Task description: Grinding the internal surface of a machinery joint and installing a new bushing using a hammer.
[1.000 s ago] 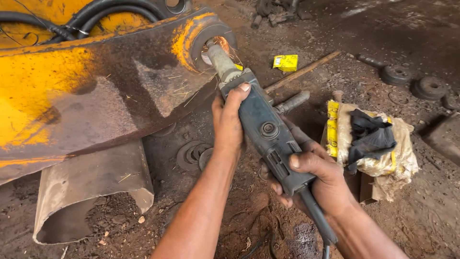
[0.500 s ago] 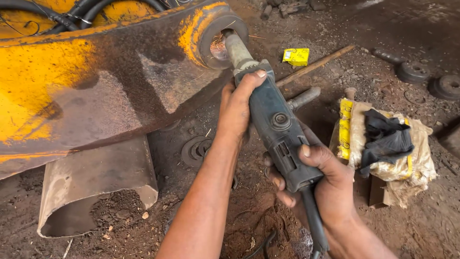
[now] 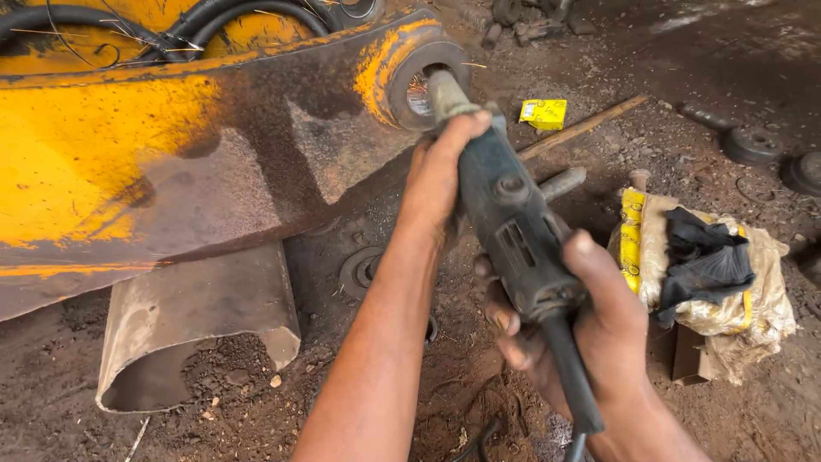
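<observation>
Hands [image 3: 445, 167] gripped a heavy, rigid power grinder [image 3: 513, 222], left near its neck, right hand [image 3: 590, 334] closed round the rear handle, nose inside the yellow arm's steel bore [image 3: 428, 81].

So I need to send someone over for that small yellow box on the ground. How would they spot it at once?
Start at the big yellow steel arm and find the round bore at its end, where both hands press a power tool. Just right of it, on the dirt beside a long thin rod, lies the small yellow box. It is flat, bright and alone, unlike the larger bundle topped with black cloth.
</observation>
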